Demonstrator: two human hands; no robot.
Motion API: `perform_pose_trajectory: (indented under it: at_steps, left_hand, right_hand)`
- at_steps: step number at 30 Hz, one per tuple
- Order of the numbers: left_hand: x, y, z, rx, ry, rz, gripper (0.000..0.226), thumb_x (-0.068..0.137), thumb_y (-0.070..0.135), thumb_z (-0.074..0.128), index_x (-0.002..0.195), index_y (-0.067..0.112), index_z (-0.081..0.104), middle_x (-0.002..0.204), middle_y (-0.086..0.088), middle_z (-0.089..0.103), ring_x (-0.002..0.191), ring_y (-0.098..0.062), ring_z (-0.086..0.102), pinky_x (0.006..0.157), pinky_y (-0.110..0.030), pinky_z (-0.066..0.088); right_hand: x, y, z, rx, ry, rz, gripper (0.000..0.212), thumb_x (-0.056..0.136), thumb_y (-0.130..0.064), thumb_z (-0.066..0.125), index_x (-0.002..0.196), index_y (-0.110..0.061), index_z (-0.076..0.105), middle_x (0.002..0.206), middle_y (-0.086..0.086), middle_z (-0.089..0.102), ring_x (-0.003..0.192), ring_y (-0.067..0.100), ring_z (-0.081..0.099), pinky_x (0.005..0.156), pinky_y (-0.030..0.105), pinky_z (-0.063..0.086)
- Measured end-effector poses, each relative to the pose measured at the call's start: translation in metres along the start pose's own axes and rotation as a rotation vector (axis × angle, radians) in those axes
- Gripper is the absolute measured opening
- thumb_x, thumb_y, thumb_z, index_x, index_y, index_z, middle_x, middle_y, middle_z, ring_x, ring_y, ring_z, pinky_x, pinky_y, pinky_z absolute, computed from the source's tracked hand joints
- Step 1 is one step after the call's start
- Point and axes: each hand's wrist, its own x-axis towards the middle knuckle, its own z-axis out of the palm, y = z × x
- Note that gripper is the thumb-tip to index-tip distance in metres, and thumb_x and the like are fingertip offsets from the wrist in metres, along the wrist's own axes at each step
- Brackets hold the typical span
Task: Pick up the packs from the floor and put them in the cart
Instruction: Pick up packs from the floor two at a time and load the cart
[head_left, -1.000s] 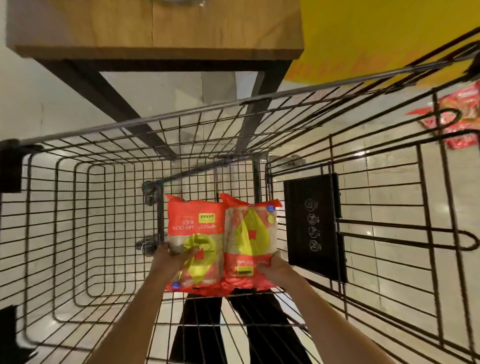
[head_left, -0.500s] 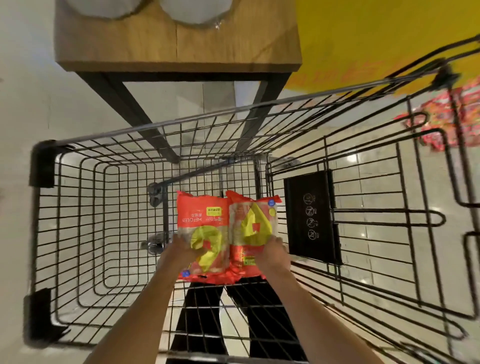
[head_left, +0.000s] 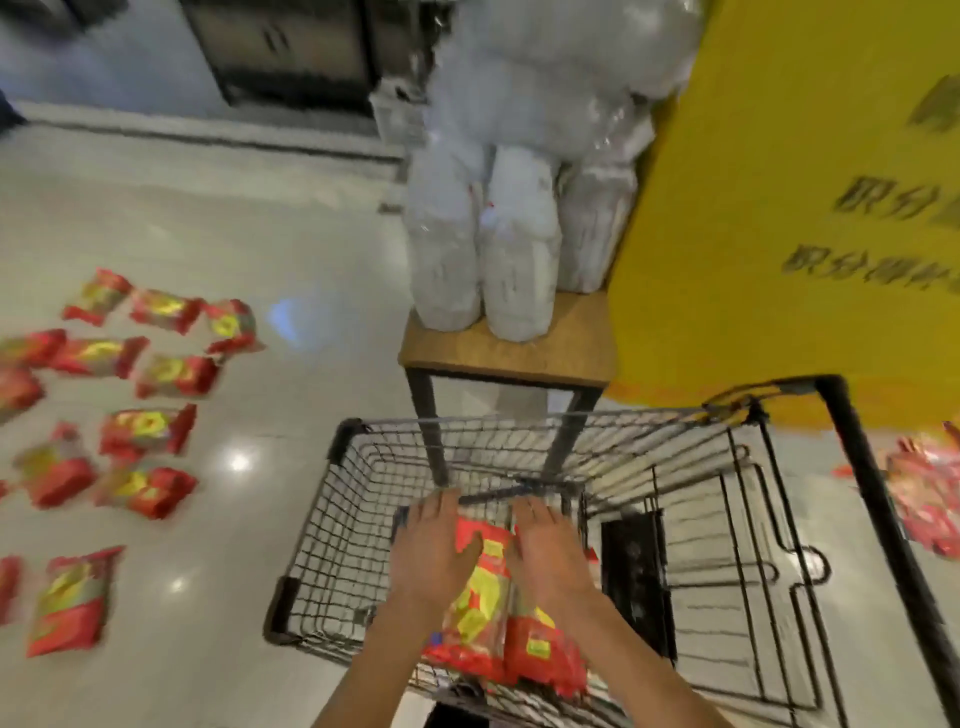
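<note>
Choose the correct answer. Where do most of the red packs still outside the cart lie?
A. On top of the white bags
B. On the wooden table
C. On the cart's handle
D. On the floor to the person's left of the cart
D: many red packs are scattered on the pale floor on the left side of the cart; the wooden table holds only white bags.

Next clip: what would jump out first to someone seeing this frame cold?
Probably the two hands, the left hand and the right hand, stretched flat over two red packs inside the wire cart at bottom centre. Next, the scatter of red packs on the floor to the left, with a few more at the right edge. Behind the cart, white plastic-wrapped bundles stand on a small wooden table beside a big yellow sign.
</note>
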Motion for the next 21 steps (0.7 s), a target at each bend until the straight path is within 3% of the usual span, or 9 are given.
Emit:
perform_pose_trajectory:
  at_steps: [4, 7, 10, 16, 19, 21]
  left_hand:
    - [-0.061, -0.003, -0.056, -0.094, 0.313, -0.055, 0.059, 0.089, 0.045, 0.058, 0.142, 0.019, 0.053, 0.140, -0.001, 0.059, 0.127, -0.025, 0.055, 0.101, -0.039, 0.047]
    - [-0.113, -0.023, -0.088, -0.117, 0.453, -0.136, 0.063, 0.091, 0.047, 0.051, 0.147, 0.017, 0.050, 0.147, -0.003, 0.055, 0.134, -0.025, 0.050, 0.109, -0.038, 0.042]
    - [-0.165, -0.057, -0.118, -0.120, 0.578, -0.218, 0.061, 0.092, 0.047, 0.050, 0.146, 0.018, 0.049, 0.146, -0.001, 0.055, 0.134, -0.023, 0.049, 0.108, -0.035, 0.042]
    - [-0.274, -0.146, -0.163, -0.088, 0.779, -0.480, 0.056, 0.091, 0.043, 0.057, 0.141, 0.019, 0.053, 0.142, -0.001, 0.058, 0.130, -0.023, 0.053, 0.104, -0.037, 0.046]
    - [-0.322, -0.190, -0.170, -0.122, 0.811, -0.584, 0.055, 0.088, 0.040, 0.059, 0.138, 0.019, 0.055, 0.138, -0.001, 0.059, 0.125, -0.025, 0.056, 0.100, -0.036, 0.047]
    - [-0.348, -0.224, -0.167, -0.142, 0.840, -0.628, 0.052, 0.086, 0.036, 0.061, 0.135, 0.018, 0.057, 0.135, -0.002, 0.061, 0.122, -0.027, 0.058, 0.098, -0.035, 0.047]
  right_hand:
    - [-0.033, -0.049, -0.056, 0.219, 0.023, -0.253, 0.052, 0.102, -0.026, 0.051, 0.152, -0.017, 0.039, 0.153, 0.002, 0.042, 0.141, 0.018, 0.042, 0.116, 0.029, 0.035]
    - [-0.051, -0.096, -0.087, 0.263, 0.066, -0.428, 0.053, 0.103, -0.028, 0.052, 0.153, -0.022, 0.039, 0.156, -0.004, 0.041, 0.145, 0.013, 0.036, 0.120, 0.028, 0.029]
    - [-0.067, -0.159, -0.097, 0.271, 0.058, -0.586, 0.053, 0.102, -0.021, 0.054, 0.153, -0.019, 0.039, 0.155, -0.001, 0.043, 0.145, 0.016, 0.036, 0.120, 0.029, 0.024]
    - [-0.118, -0.297, -0.060, 0.339, -0.050, -0.827, 0.054, 0.101, -0.024, 0.054, 0.152, -0.019, 0.040, 0.153, 0.001, 0.046, 0.139, 0.019, 0.044, 0.115, 0.034, 0.035]
    - [-0.147, -0.360, -0.030, 0.309, -0.094, -0.965, 0.052, 0.099, -0.019, 0.056, 0.150, -0.020, 0.045, 0.148, 0.001, 0.050, 0.136, 0.020, 0.047, 0.107, 0.024, 0.035]
    - [-0.160, -0.398, -0.003, 0.289, -0.132, -1.003, 0.050, 0.098, -0.020, 0.057, 0.148, -0.020, 0.048, 0.150, 0.000, 0.050, 0.138, 0.020, 0.047, 0.109, 0.025, 0.035]
